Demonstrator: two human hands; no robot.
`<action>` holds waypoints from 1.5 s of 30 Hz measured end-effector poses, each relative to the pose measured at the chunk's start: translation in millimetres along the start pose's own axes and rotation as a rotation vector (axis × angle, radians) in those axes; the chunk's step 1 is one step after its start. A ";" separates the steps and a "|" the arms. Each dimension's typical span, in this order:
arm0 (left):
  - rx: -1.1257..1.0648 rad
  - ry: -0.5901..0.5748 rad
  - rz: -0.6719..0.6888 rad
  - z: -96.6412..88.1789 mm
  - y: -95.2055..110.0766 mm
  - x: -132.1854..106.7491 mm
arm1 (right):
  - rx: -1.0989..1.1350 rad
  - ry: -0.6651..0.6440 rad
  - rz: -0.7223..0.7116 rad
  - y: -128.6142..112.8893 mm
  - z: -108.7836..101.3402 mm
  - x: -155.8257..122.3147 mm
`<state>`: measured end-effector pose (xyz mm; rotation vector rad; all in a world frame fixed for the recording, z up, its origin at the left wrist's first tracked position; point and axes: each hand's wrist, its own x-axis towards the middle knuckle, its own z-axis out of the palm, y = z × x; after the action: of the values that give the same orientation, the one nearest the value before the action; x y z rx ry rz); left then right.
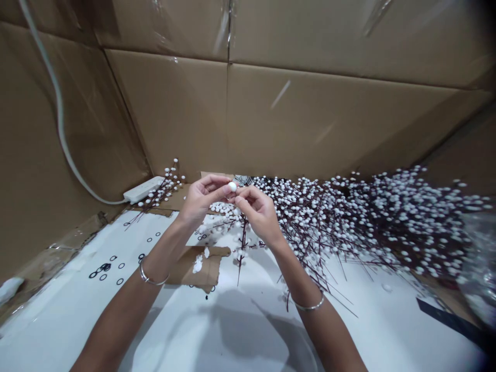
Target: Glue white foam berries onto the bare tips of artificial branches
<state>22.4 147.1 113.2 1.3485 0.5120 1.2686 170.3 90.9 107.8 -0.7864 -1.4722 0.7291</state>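
My left hand is closed in a pinch on a small white ball, held between thumb and fingertips above the table. Close beside it, my right hand has its thumb and fingers pressed together near the ball. What those right fingers grip is too small to make out. Below the hands, a dark-stemmed berry branch lies among loose white balls. A large heap of white-berry stems spreads to the right of my right hand.
Cardboard walls enclose the white tabletop. Black rings lie scattered at left, near a cardboard piece with white residue. A power strip with a cable and a small berry sprig sit at back left. Clear plastic is at far right.
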 end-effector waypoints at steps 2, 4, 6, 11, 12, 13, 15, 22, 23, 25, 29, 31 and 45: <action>0.058 0.011 0.034 0.0 1.2 -0.4 | 0.015 -0.003 0.020 -1.7 -0.4 0.3; 0.112 0.018 0.059 0.2 2.3 -1.1 | 0.007 -0.002 0.039 -3.4 -0.7 0.4; 0.143 0.021 0.078 0.7 3.1 -1.8 | 0.000 0.000 0.040 -4.8 -0.7 0.3; 0.127 0.026 0.111 3.8 4.2 -3.6 | 0.003 0.019 0.008 -6.6 1.1 -0.2; 0.124 0.021 0.113 4.5 4.8 -4.0 | -0.006 0.026 0.004 -6.8 1.6 -0.3; 0.126 0.017 0.113 5.2 5.7 -4.3 | -0.016 0.033 0.001 -6.8 1.8 -0.4; 0.145 0.015 0.112 5.8 8.1 -5.0 | -0.024 0.034 0.000 -6.8 1.9 -0.5; 0.205 -0.022 0.121 4.7 14.0 -6.7 | 0.052 0.003 0.011 -5.5 0.4 -0.5; 0.214 -0.022 0.117 4.5 14.0 -6.8 | 0.055 0.001 0.018 -4.5 0.5 -0.3; 0.231 -0.019 0.112 4.0 13.9 -6.6 | 0.047 0.002 0.039 -1.8 0.5 0.6; 0.240 -0.055 0.081 1.5 15.3 -4.3 | 0.018 -0.027 0.068 2.6 -2.0 4.0; 0.194 -0.097 0.039 -0.5 16.2 -3.1 | 0.025 -0.015 0.077 1.5 -5.3 5.7; 0.429 -0.363 -0.168 7.6 5.8 -14.4 | 0.039 0.184 0.254 -10.0 -30.1 10.2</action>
<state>22.3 129.8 114.8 1.8069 0.6465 0.7739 199.7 93.2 123.2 -0.9945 -1.2024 0.8493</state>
